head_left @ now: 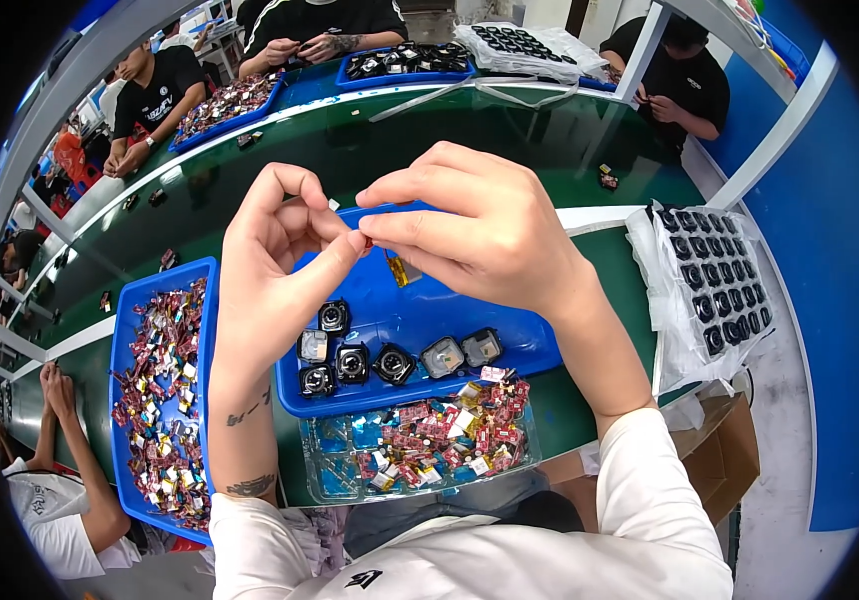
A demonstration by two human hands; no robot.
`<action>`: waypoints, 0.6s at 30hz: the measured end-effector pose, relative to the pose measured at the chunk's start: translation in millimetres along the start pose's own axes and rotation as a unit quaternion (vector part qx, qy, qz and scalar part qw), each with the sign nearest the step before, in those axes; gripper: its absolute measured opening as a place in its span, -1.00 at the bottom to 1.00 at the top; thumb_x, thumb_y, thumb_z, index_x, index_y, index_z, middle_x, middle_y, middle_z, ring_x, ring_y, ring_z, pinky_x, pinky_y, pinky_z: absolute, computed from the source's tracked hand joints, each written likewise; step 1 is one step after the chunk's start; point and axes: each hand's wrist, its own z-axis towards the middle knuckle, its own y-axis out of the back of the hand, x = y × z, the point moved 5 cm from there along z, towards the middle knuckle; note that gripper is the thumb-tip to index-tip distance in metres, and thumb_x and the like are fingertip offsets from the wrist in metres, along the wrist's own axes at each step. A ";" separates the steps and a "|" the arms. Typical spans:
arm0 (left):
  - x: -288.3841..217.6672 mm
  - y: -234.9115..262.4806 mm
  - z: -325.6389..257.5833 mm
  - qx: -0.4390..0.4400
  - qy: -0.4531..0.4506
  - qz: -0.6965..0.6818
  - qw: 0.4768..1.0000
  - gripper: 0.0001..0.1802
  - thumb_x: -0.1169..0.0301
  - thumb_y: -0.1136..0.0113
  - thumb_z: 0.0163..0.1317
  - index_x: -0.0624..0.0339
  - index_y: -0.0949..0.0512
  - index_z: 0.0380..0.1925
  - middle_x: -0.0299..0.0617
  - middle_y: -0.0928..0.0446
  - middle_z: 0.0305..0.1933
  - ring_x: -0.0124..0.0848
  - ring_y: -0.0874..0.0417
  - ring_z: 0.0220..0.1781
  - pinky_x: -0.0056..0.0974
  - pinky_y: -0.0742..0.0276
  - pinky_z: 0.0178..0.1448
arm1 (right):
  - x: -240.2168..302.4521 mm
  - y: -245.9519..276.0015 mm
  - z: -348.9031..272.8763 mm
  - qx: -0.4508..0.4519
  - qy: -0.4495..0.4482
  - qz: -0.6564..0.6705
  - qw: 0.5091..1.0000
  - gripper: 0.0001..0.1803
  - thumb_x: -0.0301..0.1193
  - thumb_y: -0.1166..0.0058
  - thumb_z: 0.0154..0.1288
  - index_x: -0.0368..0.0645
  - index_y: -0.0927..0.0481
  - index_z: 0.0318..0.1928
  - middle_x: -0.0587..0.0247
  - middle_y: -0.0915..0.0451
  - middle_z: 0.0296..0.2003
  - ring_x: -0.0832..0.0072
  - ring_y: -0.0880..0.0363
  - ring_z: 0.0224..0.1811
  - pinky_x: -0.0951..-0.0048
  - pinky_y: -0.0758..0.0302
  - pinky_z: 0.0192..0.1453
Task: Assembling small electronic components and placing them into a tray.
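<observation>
My left hand (290, 265) and my right hand (470, 225) meet fingertip to fingertip above a blue tray (520, 350). Both pinch a small red circuit board (367, 241), mostly hidden by the fingers. A small battery with yellow tape (403, 270) hangs below my right fingers, seemingly on a thin wire from the board. A tiny white piece (334, 205) shows by my left fingertips. Several black watch-like housings (353, 363) lie in the tray, some with round dark backs, others with pale inner faces (443, 357).
A clear plastic tray (325, 480) of red boards and batteries lies nearest me. A blue bin (122, 330) of similar parts stands left. White-wrapped trays of black housings (710, 275) sit right. Across the green conveyor belt (530, 130), other people work. Grey frame posts (790, 125) flank the bench.
</observation>
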 end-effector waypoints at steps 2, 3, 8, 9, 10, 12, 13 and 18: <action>1.5 -0.6 0.5 0.008 0.004 0.001 1.000 -0.72 0.61 -0.21 0.11 0.22 -0.33 -0.25 -0.32 -0.50 -0.43 -0.66 -0.52 -0.34 -0.54 -0.42 -0.25 | 0.5 -0.5 -0.8 -0.001 0.005 -0.010 1.000 -0.87 -0.42 -0.24 -0.11 -0.13 -0.55 -0.52 0.38 -0.60 -0.36 0.47 -0.55 -0.36 0.46 -0.53 -0.37; 0.7 0.0 -0.1 0.013 0.009 0.005 1.000 -0.72 0.62 -0.21 0.11 0.22 -0.34 -0.23 -0.32 -0.50 -0.43 -0.66 -0.52 -0.34 -0.54 -0.41 -0.25 | 2.1 -0.1 0.1 0.000 0.014 -0.022 1.000 -0.87 -0.43 -0.24 -0.13 -0.13 -0.55 -0.51 0.38 -0.60 -0.36 0.46 -0.55 -0.37 0.46 -0.52 -0.37; -1.2 -3.1 -0.4 0.029 -0.007 0.008 1.000 -0.69 0.65 -0.16 0.09 0.26 -0.42 -0.13 -0.33 -0.49 -0.44 -0.65 -0.51 -0.35 -0.53 -0.41 -0.25 | 1.7 -1.8 1.3 -0.024 -0.029 0.009 0.999 -0.88 -0.47 -0.23 -0.07 -0.14 -0.55 -0.46 0.36 -0.60 -0.37 0.52 -0.56 -0.37 0.51 -0.49 -0.37; -2.8 -1.8 -0.5 0.022 -0.026 0.002 0.999 -0.71 0.66 -0.15 0.09 0.27 -0.44 -0.16 -0.32 -0.49 -0.43 -0.64 -0.51 -0.35 -0.52 -0.41 -0.25 | -8.7 -2.9 -2.8 -0.044 -0.172 0.154 0.972 -0.90 -0.47 -0.21 0.00 -0.15 -0.56 -0.43 0.36 -0.60 -0.38 0.58 -0.55 -0.36 0.54 -0.47 -0.38; -4.5 -0.5 -0.8 0.014 -0.045 -0.004 0.999 -0.74 0.67 -0.14 0.09 0.27 -0.46 -0.18 -0.31 -0.49 -0.43 -0.64 -0.51 -0.34 -0.51 -0.41 -0.25 | -18.7 -8.5 -9.9 -0.063 -0.307 0.292 0.904 -0.92 -0.47 -0.20 0.07 -0.15 -0.57 -0.40 0.36 -0.60 -0.38 0.63 -0.55 -0.35 0.57 -0.45 -0.38; -8.8 -1.9 -1.4 -0.006 -0.095 -0.013 0.995 -0.80 0.69 -0.12 0.09 0.31 -0.54 -0.25 -0.26 -0.53 -0.40 -0.59 -0.53 -0.34 -0.48 -0.43 -0.21 | -23.2 -14.2 -14.2 -0.079 -0.338 0.359 0.866 -0.90 -0.42 -0.15 0.20 -0.19 -0.59 -0.34 0.34 -0.60 -0.35 0.70 -0.54 -0.31 0.63 -0.41 -0.37; -12.3 -3.7 -1.6 0.011 -0.125 0.029 0.992 -0.80 0.70 -0.11 0.08 0.32 -0.57 -0.27 -0.23 -0.55 -0.37 -0.56 -0.54 -0.31 -0.47 -0.44 -0.19 | -24.7 -19.0 -18.3 -0.074 -0.400 0.452 0.794 -0.88 -0.41 -0.13 0.23 -0.21 -0.59 -0.32 0.34 -0.60 -0.32 0.69 -0.54 -0.31 0.64 -0.41 -0.35; -14.1 -6.5 0.8 -0.006 -0.149 0.096 0.984 -0.75 0.72 -0.12 0.05 0.34 -0.64 -0.25 -0.14 -0.60 -0.26 -0.48 -0.56 -0.21 -0.43 -0.47 -0.11 | -30.9 -29.6 -24.5 -0.111 -0.493 0.576 0.643 -0.82 -0.37 -0.08 0.29 -0.26 -0.59 -0.27 0.33 -0.61 -0.33 0.67 -0.53 -0.32 0.65 -0.42 -0.27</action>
